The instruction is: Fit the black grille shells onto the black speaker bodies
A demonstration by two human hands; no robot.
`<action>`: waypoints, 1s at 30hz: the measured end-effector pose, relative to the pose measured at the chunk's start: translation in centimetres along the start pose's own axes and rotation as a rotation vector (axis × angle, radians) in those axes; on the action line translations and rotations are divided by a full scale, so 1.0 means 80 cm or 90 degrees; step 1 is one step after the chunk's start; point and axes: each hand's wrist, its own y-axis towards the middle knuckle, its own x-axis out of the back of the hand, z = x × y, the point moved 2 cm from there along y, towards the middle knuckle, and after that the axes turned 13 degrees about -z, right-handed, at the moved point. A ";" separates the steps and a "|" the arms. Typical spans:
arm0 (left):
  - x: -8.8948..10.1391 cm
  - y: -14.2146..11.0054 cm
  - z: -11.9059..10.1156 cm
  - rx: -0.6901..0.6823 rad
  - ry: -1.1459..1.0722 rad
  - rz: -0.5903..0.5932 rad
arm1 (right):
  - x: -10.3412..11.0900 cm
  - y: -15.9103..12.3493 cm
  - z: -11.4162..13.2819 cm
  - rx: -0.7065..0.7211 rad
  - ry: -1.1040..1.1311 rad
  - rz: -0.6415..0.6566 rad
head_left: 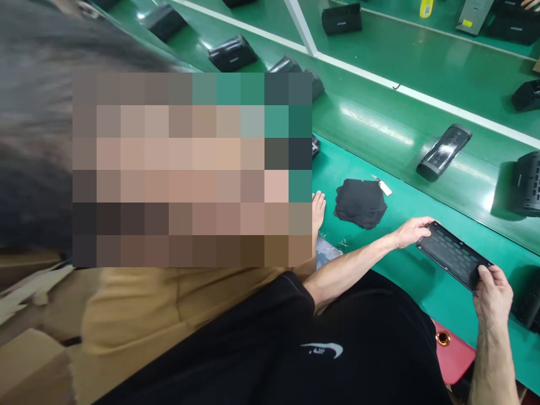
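Observation:
Both hands hold a black perforated panel point(453, 253), a flat rectangle with rows of slots and a thin raised rim, tilted above the green work surface. My left hand point(413, 232) pinches its left end, thumb on top. At the other end my right hand point(493, 289) grips the corner, its thumb on the near face. To the left of the panel lies a stack of black sheets point(360, 203), thin and roughly square. A small tool with a white tag point(383, 185) rests at the stack's upper right edge.
Beyond the work surface point(392, 270) runs a green conveyor belt point(371, 121) with several black speaker-like units, one glossy unit point(445, 152) near me. Another black unit point(527, 298) stands at my right. A co-worker's hand point(319, 209) is at left, beside clear plastic point(328, 252).

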 end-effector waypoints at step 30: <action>0.012 -0.013 -0.013 0.022 0.015 -0.079 | -0.018 -0.017 0.020 -0.094 0.028 0.008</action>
